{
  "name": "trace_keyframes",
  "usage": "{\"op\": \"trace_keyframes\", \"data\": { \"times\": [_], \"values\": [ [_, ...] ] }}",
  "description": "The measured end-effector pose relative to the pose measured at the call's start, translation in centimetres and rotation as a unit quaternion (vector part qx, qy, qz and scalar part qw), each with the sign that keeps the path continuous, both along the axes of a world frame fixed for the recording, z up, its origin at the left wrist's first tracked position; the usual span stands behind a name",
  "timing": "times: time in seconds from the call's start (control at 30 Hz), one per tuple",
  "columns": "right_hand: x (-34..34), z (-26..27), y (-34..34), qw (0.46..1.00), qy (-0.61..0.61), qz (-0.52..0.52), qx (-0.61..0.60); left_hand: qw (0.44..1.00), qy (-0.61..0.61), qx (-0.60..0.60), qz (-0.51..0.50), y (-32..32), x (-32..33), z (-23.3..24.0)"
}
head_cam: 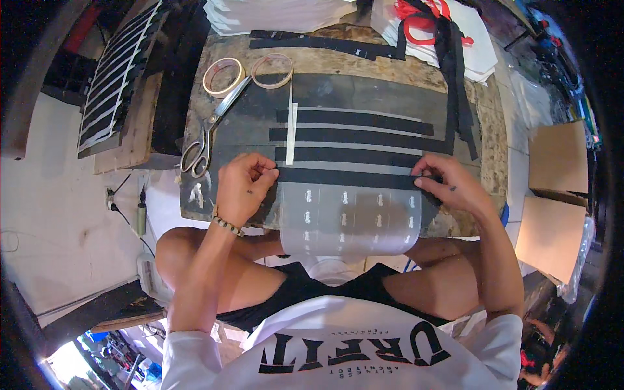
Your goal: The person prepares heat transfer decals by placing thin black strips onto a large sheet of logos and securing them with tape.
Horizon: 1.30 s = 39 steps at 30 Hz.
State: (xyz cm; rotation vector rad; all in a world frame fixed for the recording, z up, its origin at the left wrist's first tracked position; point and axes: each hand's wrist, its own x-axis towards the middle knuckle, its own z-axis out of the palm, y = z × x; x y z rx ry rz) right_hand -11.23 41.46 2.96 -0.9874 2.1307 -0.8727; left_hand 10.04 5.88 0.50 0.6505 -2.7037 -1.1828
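My left hand (248,181) pinches the left end of a black fabric strip (341,178), and my right hand (441,183) grips its right end. The strip lies stretched across a translucent sheet (363,214) with rows of small white prints, whose near end hangs over the table edge. Several more black strips (360,135) lie roughly parallel farther up the sheet. A length of pale tape (291,136) crosses their left ends and runs up to a tape roll (272,71). Beside that roll are a second tape roll (224,77) and metal scissors (212,120), which lie slightly apart at the blades.
Stacks of white sheets (280,14) stand at the table's far edge. Red and black straps (451,53) hang over the right stack (475,46). A striped black-and-white panel (117,73) leans on a wooden box at left. Cardboard boxes (558,156) stand at right.
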Motion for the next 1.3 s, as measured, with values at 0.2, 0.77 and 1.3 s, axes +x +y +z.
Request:
{"op": "trace_keyframes", "data": {
  "times": [0.2, 0.77, 1.3],
  "values": [
    [0.2, 0.4, -0.3, 1.000, -0.006, -0.005, -0.004, 1.000, -0.021, 0.017, 0.009, -0.1, -0.1, 0.2],
    [0.2, 0.8, -0.3, 0.999, -0.007, -0.020, 0.042, 0.999, -0.026, 0.030, 0.016, -0.1, -0.3, -0.4],
    [0.4, 1.2, -0.8, 1.000, 0.013, -0.007, 0.024, 0.998, -0.029, 0.050, 0.030, -0.1, -0.4, -0.6]
  ]
}}
